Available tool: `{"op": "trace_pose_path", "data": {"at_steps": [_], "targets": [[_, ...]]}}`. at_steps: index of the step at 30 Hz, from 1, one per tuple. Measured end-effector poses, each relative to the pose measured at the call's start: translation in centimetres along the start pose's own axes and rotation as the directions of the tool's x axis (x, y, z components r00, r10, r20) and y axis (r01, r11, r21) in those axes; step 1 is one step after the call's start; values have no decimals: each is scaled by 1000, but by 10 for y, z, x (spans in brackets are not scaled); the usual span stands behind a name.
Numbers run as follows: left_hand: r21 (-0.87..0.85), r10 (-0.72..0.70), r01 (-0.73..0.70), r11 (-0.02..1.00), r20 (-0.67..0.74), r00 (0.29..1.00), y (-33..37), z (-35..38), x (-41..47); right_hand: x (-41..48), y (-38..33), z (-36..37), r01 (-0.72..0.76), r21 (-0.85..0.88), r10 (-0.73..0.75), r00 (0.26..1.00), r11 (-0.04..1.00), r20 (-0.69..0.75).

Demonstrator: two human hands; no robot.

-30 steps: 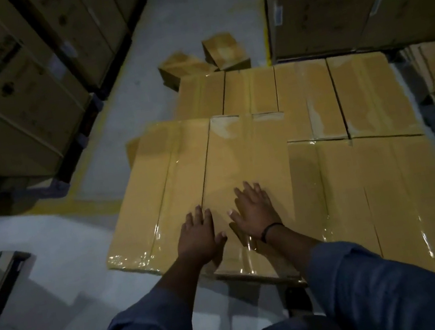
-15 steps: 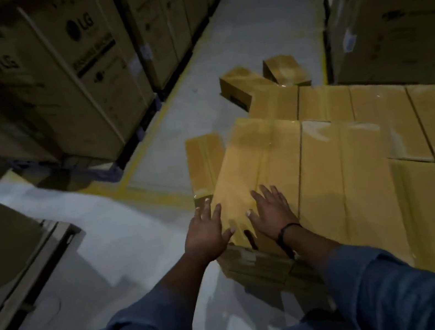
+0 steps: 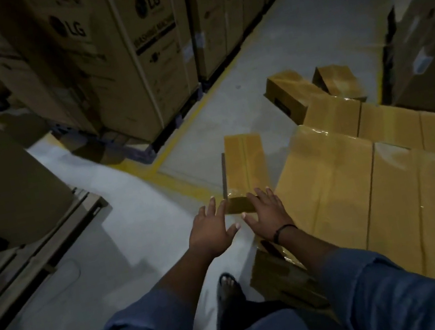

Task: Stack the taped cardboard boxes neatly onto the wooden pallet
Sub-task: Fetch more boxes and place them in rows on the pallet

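Observation:
A stack of taped cardboard boxes (image 3: 375, 195) fills the right side, its glossy tops forming a flat layer; the pallet under it is hidden. A single long taped box (image 3: 244, 166) lies on the floor just left of the stack. My left hand (image 3: 212, 231) hovers with fingers spread over the floor at that box's near left corner. My right hand (image 3: 267, 212), with a black wristband, has straight fingers reaching over the box's near end. Neither hand grips anything. Two more loose taped boxes (image 3: 289, 92) (image 3: 337, 82) lie on the floor behind the stack.
Tall LG appliance cartons (image 3: 133, 57) line the left on pallets, bounded by a yellow floor line (image 3: 177, 140). Another large carton on a wooden pallet (image 3: 40, 254) stands at near left. More cartons (image 3: 427, 40) rise at right. Grey floor aisle (image 3: 289, 35) runs ahead. My foot (image 3: 229, 293) is below.
Both hands have lifted off the top of the stack and shifted left toward the single box on the floor. The view has turned left and forward.

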State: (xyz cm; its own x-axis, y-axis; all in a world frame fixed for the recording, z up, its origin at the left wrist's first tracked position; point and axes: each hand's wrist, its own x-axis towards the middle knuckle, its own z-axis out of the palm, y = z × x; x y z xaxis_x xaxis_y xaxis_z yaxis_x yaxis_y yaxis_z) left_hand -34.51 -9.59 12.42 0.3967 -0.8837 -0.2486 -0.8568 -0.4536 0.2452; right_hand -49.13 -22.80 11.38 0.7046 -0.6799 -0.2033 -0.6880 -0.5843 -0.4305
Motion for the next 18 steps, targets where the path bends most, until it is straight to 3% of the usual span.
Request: {"op": "trace_pose_path", "data": {"at_steps": [6, 18], "targets": [[10, -29, 29, 1000, 51, 998, -62, -11, 53, 87, -47, 21, 75, 35, -75, 997, 997, -13], [44, 49, -54, 998, 118, 992, -127, -71, 201, 234, -56, 9, -183, 113, 183, 983, 977, 12]]}}
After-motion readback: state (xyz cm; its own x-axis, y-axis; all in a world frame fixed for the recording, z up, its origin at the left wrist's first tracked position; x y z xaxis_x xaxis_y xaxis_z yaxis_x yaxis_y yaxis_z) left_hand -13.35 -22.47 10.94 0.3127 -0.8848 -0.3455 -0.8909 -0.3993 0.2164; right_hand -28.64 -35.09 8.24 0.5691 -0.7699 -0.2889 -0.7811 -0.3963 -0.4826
